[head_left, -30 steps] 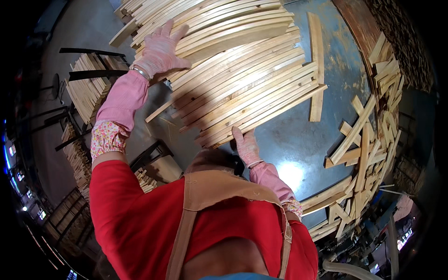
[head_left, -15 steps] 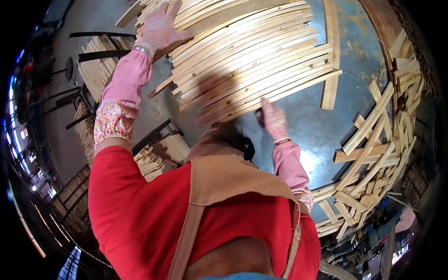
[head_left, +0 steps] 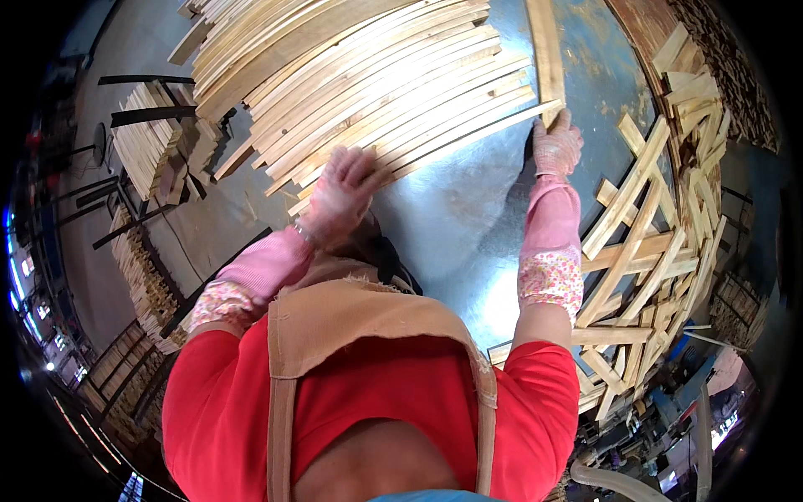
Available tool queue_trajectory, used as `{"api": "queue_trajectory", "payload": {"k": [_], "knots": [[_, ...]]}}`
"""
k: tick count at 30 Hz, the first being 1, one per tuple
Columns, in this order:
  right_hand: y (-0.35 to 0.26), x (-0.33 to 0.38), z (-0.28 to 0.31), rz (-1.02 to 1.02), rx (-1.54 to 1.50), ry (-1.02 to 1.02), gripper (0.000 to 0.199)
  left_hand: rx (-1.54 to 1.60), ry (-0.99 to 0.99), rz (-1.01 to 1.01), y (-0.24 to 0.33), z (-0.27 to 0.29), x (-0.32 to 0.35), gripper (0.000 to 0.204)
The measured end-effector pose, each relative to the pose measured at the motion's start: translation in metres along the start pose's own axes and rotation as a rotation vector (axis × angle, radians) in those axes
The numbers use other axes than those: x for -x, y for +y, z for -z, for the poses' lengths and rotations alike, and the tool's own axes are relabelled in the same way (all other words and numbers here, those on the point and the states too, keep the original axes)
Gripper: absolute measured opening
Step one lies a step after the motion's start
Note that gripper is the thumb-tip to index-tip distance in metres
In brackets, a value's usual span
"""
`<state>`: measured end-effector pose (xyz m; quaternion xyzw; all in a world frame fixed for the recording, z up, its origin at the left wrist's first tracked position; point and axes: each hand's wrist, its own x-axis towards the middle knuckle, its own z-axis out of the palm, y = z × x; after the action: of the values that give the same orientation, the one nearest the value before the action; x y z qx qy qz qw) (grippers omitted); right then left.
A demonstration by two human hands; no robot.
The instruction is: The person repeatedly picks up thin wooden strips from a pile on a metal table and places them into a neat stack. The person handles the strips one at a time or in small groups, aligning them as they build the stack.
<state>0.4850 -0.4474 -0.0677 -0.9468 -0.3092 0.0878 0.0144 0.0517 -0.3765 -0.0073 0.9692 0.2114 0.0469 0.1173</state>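
Note:
A fan of long pale wooden slats [head_left: 376, 84] lies on a grey metal table [head_left: 468, 217]. My left hand [head_left: 347, 188], in a pink glove, hovers blurred at the near edge of the slats with fingers spread and holds nothing. My right hand [head_left: 556, 144], also gloved, reaches far right and rests on the end of the nearest slat, beside a single slat [head_left: 544, 50] lying crosswise. Whether the fingers close on the slat cannot be told. Pink sleeve covers are on both forearms.
Loose slats are heaped in a criss-cross pile [head_left: 648, 234] at the table's right edge. More stacks of slats [head_left: 146, 146] sit on dark metal racks to the left, with another stack [head_left: 146, 284] lower down. The workshop floor and lights lie beyond.
My left hand has drawn back from the far left of the slats to their near edge. My right hand has moved out to the right end of the nearest slat.

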Motion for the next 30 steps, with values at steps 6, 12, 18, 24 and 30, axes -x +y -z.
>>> {"api": "queue_trajectory", "payload": {"k": [6, 12, 18, 24, 30], "knots": [[0.103, 0.044, -0.03, -0.133, -0.516, 0.004, 0.095, 0.04, 0.077, 0.058, 0.005, -0.01, 0.0, 0.058], [-0.005, 0.225, -0.055, -0.071, -1.228, -0.34, 0.098, 0.288, 0.387, 0.303, -0.009, -0.004, 0.088, 0.043], [-0.134, 0.266, -0.039, 0.007, -0.774, -0.523, 0.104, 0.646, 0.372, 1.251, -0.048, -0.018, 0.198, 0.03], [-0.113, 0.206, -0.123, 0.005, -1.117, -0.226, 0.07, 1.686, 0.534, 1.471, -0.076, -0.039, 0.176, 0.045], [-0.13, 0.227, -0.071, -0.21, -1.356, -0.416, 0.053, 2.052, 0.48, 1.323, -0.097, -0.059, 0.186, 0.055]]}}
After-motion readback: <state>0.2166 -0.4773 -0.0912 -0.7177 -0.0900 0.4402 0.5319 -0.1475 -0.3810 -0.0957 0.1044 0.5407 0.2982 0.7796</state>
